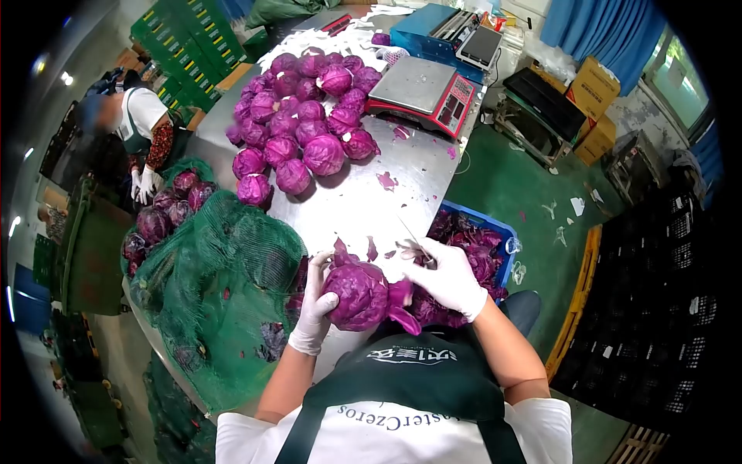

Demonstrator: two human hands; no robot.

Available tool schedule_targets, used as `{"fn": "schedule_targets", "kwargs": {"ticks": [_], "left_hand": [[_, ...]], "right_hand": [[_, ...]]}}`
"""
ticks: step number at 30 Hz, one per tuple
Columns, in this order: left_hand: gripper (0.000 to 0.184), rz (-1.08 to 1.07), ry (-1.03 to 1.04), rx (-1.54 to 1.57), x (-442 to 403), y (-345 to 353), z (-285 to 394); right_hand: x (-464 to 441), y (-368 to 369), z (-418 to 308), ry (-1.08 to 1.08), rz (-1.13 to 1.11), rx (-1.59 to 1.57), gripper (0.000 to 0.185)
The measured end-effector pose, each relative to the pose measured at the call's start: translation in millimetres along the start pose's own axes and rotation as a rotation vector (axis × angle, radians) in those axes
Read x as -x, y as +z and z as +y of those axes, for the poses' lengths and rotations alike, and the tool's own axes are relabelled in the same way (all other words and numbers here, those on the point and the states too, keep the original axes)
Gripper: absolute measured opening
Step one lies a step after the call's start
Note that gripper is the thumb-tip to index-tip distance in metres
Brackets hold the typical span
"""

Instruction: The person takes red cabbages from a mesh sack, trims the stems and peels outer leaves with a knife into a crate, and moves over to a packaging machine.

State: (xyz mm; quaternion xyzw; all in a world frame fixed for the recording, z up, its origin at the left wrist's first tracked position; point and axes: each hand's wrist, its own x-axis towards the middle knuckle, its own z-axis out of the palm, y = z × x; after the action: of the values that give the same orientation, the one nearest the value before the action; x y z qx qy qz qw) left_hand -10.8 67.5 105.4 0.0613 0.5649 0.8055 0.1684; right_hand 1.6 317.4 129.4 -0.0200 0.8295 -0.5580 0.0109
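Note:
A red cabbage (358, 295) is held over the near end of the steel table, with my gloved left hand (312, 311) wrapped round its left side. Outer leaves stick out from its top and lower right. My gloved right hand (450, 280) is closed on a knife (406, 230), whose thin blade points up and away from me; most of the handle is hidden in the fingers. That hand is just right of the cabbage, near its loose leaves. Torn leaf scraps (372, 248) lie on the table behind it. Below my right hand, a blue crate (506, 232) holds purple leaves.
Several trimmed cabbages (309, 112) are piled farther up the table (363, 189). A red-edged scale (417, 89) stands beside them. On the left lies a green mesh sack (239, 240) with more cabbages. A co-worker (147, 116) bends beyond it. Black crates (641, 286) stand at right.

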Motion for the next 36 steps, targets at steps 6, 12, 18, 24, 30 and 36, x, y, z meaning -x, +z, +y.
{"fn": "schedule_targets", "kwargs": {"ticks": [6,12,18,24,30,36], "left_hand": [[0.110,0.016,0.040,-0.125,1,11,13],[0.116,-0.002,0.172,-0.364,2,9,18],[0.115,0.017,0.143,-0.260,3,12,27],[0.111,0.015,0.112,-0.205,4,18,27],[0.106,-0.020,0.062,-0.189,7,10,19],[0.104,0.013,0.057,-0.273,11,3,3]], "right_hand": [[-1,0,-3,0.031,-0.322,-0.222,0.053],[4,-5,-21,0.146,-0.384,-0.325,0.055],[5,-1,-11,0.106,-0.346,-0.285,0.067],[9,5,-15,-0.169,-0.203,-0.150,0.061],[4,5,-6,0.045,-0.349,-0.327,0.044],[9,21,2,-0.119,-0.183,-0.048,0.031]]}}
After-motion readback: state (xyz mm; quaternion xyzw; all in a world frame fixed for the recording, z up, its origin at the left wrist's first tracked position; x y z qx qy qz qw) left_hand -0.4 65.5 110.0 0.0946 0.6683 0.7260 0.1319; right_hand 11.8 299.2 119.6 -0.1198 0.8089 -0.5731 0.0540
